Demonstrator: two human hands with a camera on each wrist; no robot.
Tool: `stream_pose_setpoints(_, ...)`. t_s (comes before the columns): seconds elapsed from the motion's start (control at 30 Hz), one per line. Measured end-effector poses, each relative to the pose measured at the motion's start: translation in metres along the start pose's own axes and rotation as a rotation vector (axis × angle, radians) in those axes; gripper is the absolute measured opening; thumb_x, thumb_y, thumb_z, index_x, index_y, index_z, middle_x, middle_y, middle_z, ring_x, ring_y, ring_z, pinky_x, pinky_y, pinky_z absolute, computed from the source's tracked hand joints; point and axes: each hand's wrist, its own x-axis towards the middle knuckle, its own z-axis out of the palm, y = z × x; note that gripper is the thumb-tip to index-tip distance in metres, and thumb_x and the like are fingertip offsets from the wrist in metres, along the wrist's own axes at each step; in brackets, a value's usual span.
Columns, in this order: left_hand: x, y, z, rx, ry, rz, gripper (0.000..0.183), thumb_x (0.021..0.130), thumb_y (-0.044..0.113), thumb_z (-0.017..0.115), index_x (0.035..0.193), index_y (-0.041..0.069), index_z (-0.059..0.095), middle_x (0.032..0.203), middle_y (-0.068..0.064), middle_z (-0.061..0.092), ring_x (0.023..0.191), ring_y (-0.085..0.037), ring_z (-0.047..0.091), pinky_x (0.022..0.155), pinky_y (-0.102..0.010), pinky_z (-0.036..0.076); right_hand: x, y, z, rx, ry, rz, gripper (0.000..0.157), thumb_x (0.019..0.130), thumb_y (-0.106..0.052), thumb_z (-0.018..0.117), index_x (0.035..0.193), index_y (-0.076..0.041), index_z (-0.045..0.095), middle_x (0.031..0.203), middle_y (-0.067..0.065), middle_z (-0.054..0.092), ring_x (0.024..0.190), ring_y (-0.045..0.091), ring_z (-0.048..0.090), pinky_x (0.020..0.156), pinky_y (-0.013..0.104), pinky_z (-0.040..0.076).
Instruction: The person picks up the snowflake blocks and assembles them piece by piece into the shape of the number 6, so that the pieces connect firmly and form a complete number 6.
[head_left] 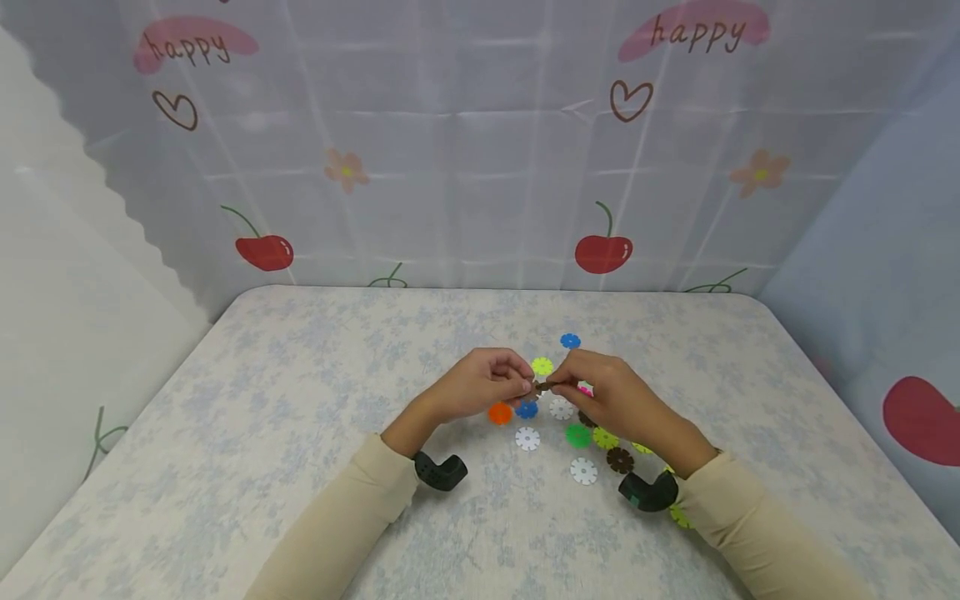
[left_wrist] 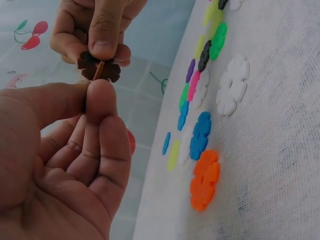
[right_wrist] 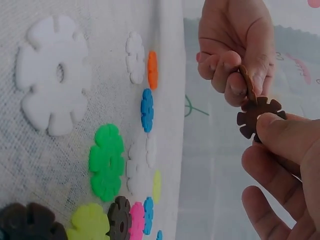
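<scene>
1. Thumb and fingertips of the left hand (head_left: 478, 385) pinch one thin brown, notched, plastic-looking disc (right_wrist: 244, 81), seen edge-on from the right wrist; a pinch well back from the contact point would serve best.
2. Orange notched plastic-looking disc (head_left: 500, 413) lies on the table near that hand; keep knuckles clear.
3. Between the hands, the brown rims meet above the table; whether slots interlock, I cannot tell. Square crossing and gentle, straight pressure should suit.
4. Right hand (head_left: 611, 390) pinches the second brown notched disc (right_wrist: 250, 119), face broadside; hold it steady.

Pale floral tbl (head_left: 225, 433) w/ cherry-print cloth backdrop (head_left: 465, 183) bhd.
</scene>
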Motion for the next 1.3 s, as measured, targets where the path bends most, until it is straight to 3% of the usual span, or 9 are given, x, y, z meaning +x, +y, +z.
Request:
stream_pose_setpoints(0.17,-0.001,0.003,0.001,-0.013,0.003,-0.024,0.011,0.101,0.005,0.062,0.109,-0.002,0.065,0.095,-0.010,0.073,0.093,-0.041,0.069,0.081,-0.039,0.058,0.000,-0.001,0.000,-0.001,0.000,0.012,0.026,0.079,0.007,0.082,0.098,-0.009,0.073,0.091,-0.007,0.068,0.080,0.004,0.063,0.070,0.026,0.056)
stream_pose_setpoints(0.47,0.001,-0.001,0.004,-0.014,0.025,-0.020,0.009,0.099,0.001,0.064,0.105,-0.003,0.068,0.091,-0.014,0.072,0.077,-0.022,0.069,0.078,-0.044,0.058,-0.001,0.002,0.009,0.018,0.032,-0.028,0.025,0.077,0.009,0.083,0.091,-0.008,0.071,0.087,-0.005,0.069,0.074,0.004,0.062,0.063,0.022,0.052)
stream_pose_setpoints(0.67,0.002,-0.003,0.005,-0.039,0.014,-0.037,0.009,0.099,0.004,0.064,0.106,-0.002,0.067,0.090,-0.011,0.072,0.077,-0.022,0.069,0.079,-0.045,0.058,-0.003,0.001,0.007,0.019,0.021,-0.002,0.025,0.078,0.007,0.083,0.093,-0.009,0.072,0.088,-0.006,0.069,0.069,0.003,0.058,0.061,0.021,0.051)
stream_pose_setpoints(0.8,0.002,-0.002,0.005,-0.062,0.013,-0.038,0.010,0.101,0.005,0.062,0.107,-0.002,0.064,0.092,-0.012,0.072,0.081,-0.023,0.069,0.082,-0.042,0.058,-0.003,0.001,0.000,-0.023,0.003,0.033,0.025,0.080,0.001,0.084,0.100,-0.009,0.072,0.092,-0.005,0.068,0.073,0.005,0.062,0.064,0.028,0.055)
stream_pose_setpoints(0.93,0.002,-0.002,0.005,-0.081,0.055,-0.066,0.011,0.101,0.006,0.062,0.109,0.000,0.063,0.095,-0.013,0.070,0.082,-0.023,0.068,0.082,-0.039,0.057,-0.006,0.004,-0.012,-0.097,-0.075,0.184,0.016,0.085,-0.009,0.083,0.096,-0.013,0.071,0.087,-0.009,0.065,0.076,0.006,0.061,0.066,0.034,0.056)
stream_pose_setpoints(1.13,0.002,-0.004,0.003,-0.120,0.114,-0.092,0.010,0.099,0.002,0.064,0.108,-0.001,0.060,0.098,-0.015,0.066,0.083,-0.023,0.070,0.082,-0.041,0.058,-0.015,0.010,-0.025,-0.164,-0.361,0.533,0.014,0.090,-0.027,0.079,0.085,-0.020,0.068,0.075,-0.010,0.057,0.070,0.012,0.053,0.062,0.032,0.047)
stream_pose_setpoints(1.3,0.002,-0.006,0.001,-0.137,0.115,-0.100,0.010,0.099,0.003,0.064,0.108,-0.001,0.059,0.102,-0.016,0.065,0.084,-0.024,0.071,0.081,-0.038,0.058,-0.020,0.012,-0.024,-0.200,-0.448,0.629,0.022,0.088,-0.035,0.080,0.085,-0.018,0.067,0.076,-0.006,0.056,0.069,0.014,0.051,0.060,0.032,0.046)
